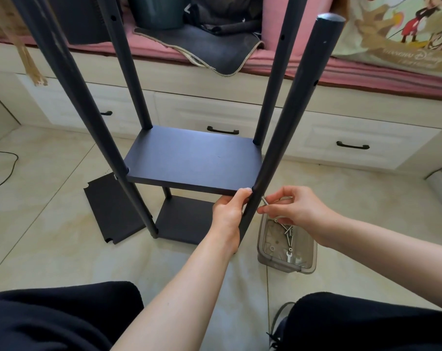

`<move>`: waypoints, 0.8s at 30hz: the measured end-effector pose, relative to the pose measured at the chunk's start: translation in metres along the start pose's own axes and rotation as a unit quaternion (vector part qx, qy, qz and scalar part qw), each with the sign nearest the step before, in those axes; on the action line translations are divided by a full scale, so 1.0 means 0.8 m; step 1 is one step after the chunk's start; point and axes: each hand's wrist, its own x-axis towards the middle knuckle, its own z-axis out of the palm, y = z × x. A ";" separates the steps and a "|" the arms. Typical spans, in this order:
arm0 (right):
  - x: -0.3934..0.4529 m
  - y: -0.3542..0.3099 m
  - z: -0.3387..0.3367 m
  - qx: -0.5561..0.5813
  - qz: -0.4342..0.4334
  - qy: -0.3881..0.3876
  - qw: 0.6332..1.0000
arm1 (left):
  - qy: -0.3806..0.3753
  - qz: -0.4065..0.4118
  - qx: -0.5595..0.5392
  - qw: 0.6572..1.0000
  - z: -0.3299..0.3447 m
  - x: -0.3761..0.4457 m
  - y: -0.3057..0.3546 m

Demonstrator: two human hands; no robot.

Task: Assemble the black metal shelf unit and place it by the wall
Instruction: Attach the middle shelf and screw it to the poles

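Observation:
The black shelf unit stands upright on the tiled floor, with several round posts rising past the camera. Its middle shelf board (193,159) sits above a lower board (184,220). My left hand (227,211) grips the front right corner of the middle board, thumb on top beside the front right post (285,127). My right hand (293,207) pinches a small silver hex key (264,200), whose tip meets that post just under the board. A loose black shelf board (113,209) lies flat on the floor at the left.
A clear plastic box (287,245) with several screws and a small wrench sits on the floor under my right hand. A bed platform with drawers (222,115) runs across the back. A black cable (2,171) lies at the left. My knees fill the bottom edge.

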 end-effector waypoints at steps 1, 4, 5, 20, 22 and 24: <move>0.000 0.000 0.001 0.001 -0.001 0.000 1.000 | 0.000 0.001 0.001 1.000 0.000 0.001 0.000; 0.001 0.000 -0.001 -0.007 -0.004 -0.004 1.000 | 0.003 0.002 0.010 1.000 -0.001 0.002 -0.001; 0.001 -0.001 -0.002 -0.010 -0.005 -0.007 1.000 | 0.005 0.003 0.011 1.000 -0.001 0.002 -0.001; 0.010 -0.001 -0.007 -0.060 -0.072 -0.024 0.995 | 0.034 0.019 0.046 0.998 0.008 0.005 -0.009; 0.012 0.001 -0.005 -0.070 -0.077 -0.022 0.994 | 0.034 0.021 0.042 0.998 0.008 0.005 -0.010; 0.014 0.006 -0.003 -0.055 -0.069 -0.016 0.996 | 0.035 0.023 0.040 0.998 0.008 0.006 -0.011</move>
